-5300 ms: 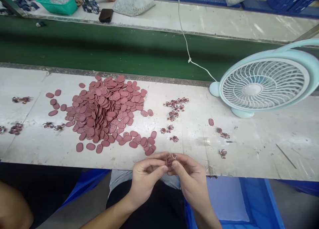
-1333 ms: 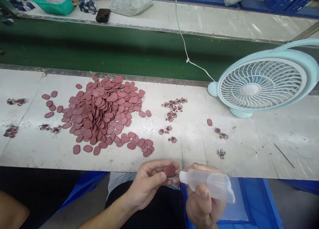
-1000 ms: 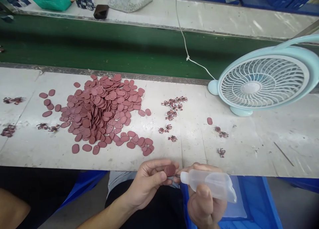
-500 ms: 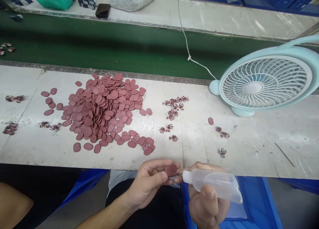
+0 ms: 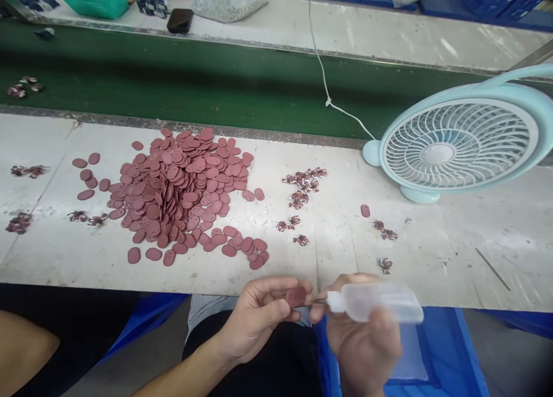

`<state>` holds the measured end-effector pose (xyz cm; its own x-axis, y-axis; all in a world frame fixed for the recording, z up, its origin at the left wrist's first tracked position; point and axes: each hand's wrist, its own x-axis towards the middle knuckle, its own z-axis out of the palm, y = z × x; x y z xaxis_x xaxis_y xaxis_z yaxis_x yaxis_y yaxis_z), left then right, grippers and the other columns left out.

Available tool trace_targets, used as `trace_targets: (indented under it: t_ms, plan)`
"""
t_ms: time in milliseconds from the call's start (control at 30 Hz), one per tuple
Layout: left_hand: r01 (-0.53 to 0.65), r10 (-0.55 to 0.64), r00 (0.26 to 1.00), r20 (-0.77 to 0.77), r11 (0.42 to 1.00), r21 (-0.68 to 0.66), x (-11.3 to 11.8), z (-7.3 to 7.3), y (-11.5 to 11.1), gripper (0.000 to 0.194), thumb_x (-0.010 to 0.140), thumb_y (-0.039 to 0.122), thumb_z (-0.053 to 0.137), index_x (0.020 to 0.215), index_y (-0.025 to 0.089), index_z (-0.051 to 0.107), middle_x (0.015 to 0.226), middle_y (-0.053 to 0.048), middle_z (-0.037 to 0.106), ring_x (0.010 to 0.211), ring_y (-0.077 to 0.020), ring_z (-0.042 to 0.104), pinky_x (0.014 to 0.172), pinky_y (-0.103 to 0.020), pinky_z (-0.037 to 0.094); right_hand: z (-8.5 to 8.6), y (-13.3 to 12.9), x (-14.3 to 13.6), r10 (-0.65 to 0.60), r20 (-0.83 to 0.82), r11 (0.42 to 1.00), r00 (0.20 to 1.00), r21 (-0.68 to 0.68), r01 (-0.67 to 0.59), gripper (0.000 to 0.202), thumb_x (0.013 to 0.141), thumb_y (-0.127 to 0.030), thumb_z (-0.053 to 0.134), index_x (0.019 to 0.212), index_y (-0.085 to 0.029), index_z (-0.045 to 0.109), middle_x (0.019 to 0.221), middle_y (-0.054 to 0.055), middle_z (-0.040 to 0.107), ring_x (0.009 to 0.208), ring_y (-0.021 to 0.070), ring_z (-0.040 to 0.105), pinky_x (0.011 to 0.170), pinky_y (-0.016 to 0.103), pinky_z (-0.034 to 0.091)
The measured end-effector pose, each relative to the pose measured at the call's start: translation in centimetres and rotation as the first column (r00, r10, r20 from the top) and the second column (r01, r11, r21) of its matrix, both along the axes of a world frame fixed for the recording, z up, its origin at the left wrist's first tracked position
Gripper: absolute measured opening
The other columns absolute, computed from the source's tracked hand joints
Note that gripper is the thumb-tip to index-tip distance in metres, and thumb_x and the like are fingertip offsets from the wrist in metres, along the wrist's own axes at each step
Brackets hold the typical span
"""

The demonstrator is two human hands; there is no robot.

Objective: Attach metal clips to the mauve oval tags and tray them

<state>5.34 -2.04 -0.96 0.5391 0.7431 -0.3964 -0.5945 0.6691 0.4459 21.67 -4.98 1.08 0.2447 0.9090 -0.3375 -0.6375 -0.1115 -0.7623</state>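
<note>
- Left hand (image 5: 263,316) is pinching a dark red disc (image 5: 296,297) between thumb and fingers, at the near edge of the white table (image 5: 432,264)
- Right hand (image 5: 365,348) is gripping a clear plastic bottle (image 5: 384,302), holding it roughly sideways; thumb and bottle are showing blurred
- Nozzle (image 5: 321,301) is pointing left, its tip ending just beside the disc; can't tell if it's touching
- Hands are sitting close together; can't tell if their fingers are touching
- Pile of discs (image 5: 177,184) is lying ahead and to the left, loose ones resting around it
- Small brown parts (image 5: 302,184) are lying in clusters right of the pile, more sitting near a lone disc (image 5: 365,211)
- Pale blue fan (image 5: 436,154) is standing at the right, white cord (image 5: 323,86) running off it
- Blue bin (image 5: 453,342) is sitting below the table edge, partly hidden by the right hand
</note>
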Motion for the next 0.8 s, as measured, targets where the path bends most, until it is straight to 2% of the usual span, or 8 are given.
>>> trace_targets:
  t_ms: [100, 233, 333, 433, 500, 567, 700, 800]
  plan:
    - [-0.006, 0.006, 1.000, 0.008, 1.000, 0.002, -0.3, 0.0, 0.1, 0.024, 0.087, 0.020, 0.076, 0.110, 0.024, 0.078, 0.120, -0.008, 0.078, 0.106, -0.0217, 0.075, 0.082, -0.022, 0.058, -0.6, 2.9, 2.9, -0.059, -0.429, 0.997, 0.901, 0.027, 0.078, 0.028, 0.092, -0.044, 0.061, 0.112, -0.024, 0.060, 0.071, -0.001, 0.058, 0.059, 0.0151, 0.064, 0.046, 0.026, 0.058]
    - [-0.034, 0.034, 0.999, -0.016, 0.999, -0.004, -0.9, -0.3, 0.3, 0.023, 0.087, 0.020, 0.075, 0.110, 0.024, 0.078, 0.120, -0.008, 0.078, 0.100, -0.0223, 0.077, 0.074, -0.022, 0.061, -4.9, 5.8, 7.1, 0.085, -0.861, 0.992, 0.501, 0.122, 0.041, 0.030, 0.097, -0.028, 0.055, 0.125, -0.017, 0.050, 0.076, -0.001, 0.055, 0.065, 0.0105, 0.065, 0.050, 0.015, 0.060]
    - [-0.074, 0.072, 0.996, -0.056, 0.997, -0.037, -1.6, -0.7, 0.4, 0.022, 0.087, 0.019, 0.075, 0.109, 0.024, 0.078, 0.121, -0.010, 0.078, 0.095, -0.0198, 0.078, 0.070, -0.019, 0.060, -6.5, 6.1, 7.9, 0.120, -0.846, 0.984, 0.520, 0.172, 0.052, 0.035, 0.094, -0.032, 0.065, 0.123, -0.017, 0.053, 0.075, -0.003, 0.054, 0.060, 0.0085, 0.063, 0.043, 0.010, 0.054]
    - [-0.120, 0.113, 0.989, -0.092, 0.991, -0.065, -2.3, -1.1, 0.5, 0.023, 0.087, 0.019, 0.076, 0.109, 0.024, 0.078, 0.120, -0.011, 0.078, 0.095, -0.0192, 0.078, 0.070, -0.017, 0.059, -5.5, 5.3, 6.4, 0.097, -0.300, 0.984, 0.949, 0.172, -0.046, 0.036, 0.095, -0.046, 0.062, 0.121, -0.021, 0.061, 0.076, -0.003, 0.053, 0.052, 0.0074, 0.053, 0.033, 0.011, 0.044]
    - [-0.139, 0.131, 0.985, -0.108, 0.988, -0.070, -2.6, -1.1, 0.6, 0.023, 0.087, 0.020, 0.076, 0.110, 0.024, 0.078, 0.119, -0.011, 0.079, 0.095, -0.0191, 0.078, 0.070, -0.017, 0.059, -4.4, 5.1, 4.8, 0.109, 0.198, 0.986, 0.974, 0.104, -0.131, 0.026, 0.096, -0.041, 0.062, 0.115, -0.024, 0.068, 0.081, 0.000, 0.057, 0.057, 0.0103, 0.054, 0.039, 0.017, 0.049]
    - [-0.144, 0.136, 0.984, -0.111, 0.987, -0.065, -2.7, -1.0, 0.7, 0.022, 0.087, 0.021, 0.076, 0.109, 0.022, 0.078, 0.117, -0.012, 0.079, 0.094, -0.0193, 0.078, 0.069, -0.017, 0.059, -3.9, 5.6, 3.5, 0.179, 0.584, 0.968, 0.792, 0.038, -0.247, 0.024, 0.094, -0.028, 0.064, 0.117, -0.025, 0.071, 0.099, 0.006, 0.063, 0.076, 0.0166, 0.062, 0.061, 0.027, 0.059]
    - [-0.144, 0.138, 0.985, -0.101, 0.988, -0.061, -2.6, -0.7, 1.0, 0.021, 0.086, 0.021, 0.076, 0.107, 0.023, 0.079, 0.117, -0.011, 0.079, 0.095, -0.0203, 0.078, 0.068, -0.017, 0.059, -4.9, 7.9, 2.4, 0.230, 0.973, 0.882, 0.033, -0.194, -0.430, 0.038, 0.095, -0.015, 0.047, 0.127, -0.021, 0.067, 0.122, 0.015, 0.060, 0.101, 0.0271, 0.062, 0.092, 0.048, 0.054]
    - [-0.140, 0.132, 0.986, -0.106, 0.988, -0.066, -2.6, -0.7, 0.9, 0.020, 0.086, 0.021, 0.076, 0.106, 0.023, 0.079, 0.117, -0.011, 0.079, 0.096, -0.0204, 0.078, 0.067, -0.016, 0.058, -5.5, 8.6, 2.7, 0.244, 0.970, 0.878, -0.011, -0.226, -0.421, 0.029, 0.091, -0.014, 0.047, 0.109, -0.017, 0.069, 0.108, 0.014, 0.063, 0.096, 0.0281, 0.064, 0.090, 0.048, 0.054]
